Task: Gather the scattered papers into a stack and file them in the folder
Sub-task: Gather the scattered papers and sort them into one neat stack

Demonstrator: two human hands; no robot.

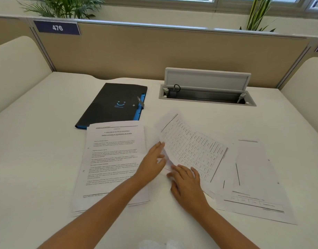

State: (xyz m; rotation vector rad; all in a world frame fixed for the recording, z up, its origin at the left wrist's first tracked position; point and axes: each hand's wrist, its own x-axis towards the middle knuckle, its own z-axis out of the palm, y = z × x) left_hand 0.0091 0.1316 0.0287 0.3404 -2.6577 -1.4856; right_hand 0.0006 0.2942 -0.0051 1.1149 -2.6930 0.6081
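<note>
A stack of text pages (pixel 111 159) lies left of centre on the white desk. Behind it sits the closed black folder (pixel 115 103) with blue edging. A sheet with a printed table (pixel 192 146) curls up off the desk in the middle; my left hand (pixel 152 164) grips its near left edge between thumb and fingers. My right hand (pixel 187 184) rests flat on that sheet's near corner, fingers spread. Further right lie more loose sheets (pixel 253 178), overlapping and face up.
An open cable hatch (pixel 206 97) with a raised grey lid is set into the desk behind the papers. A beige partition (pixel 154 51) closes the back; padded side panels flank the desk. Plants stand behind the partition.
</note>
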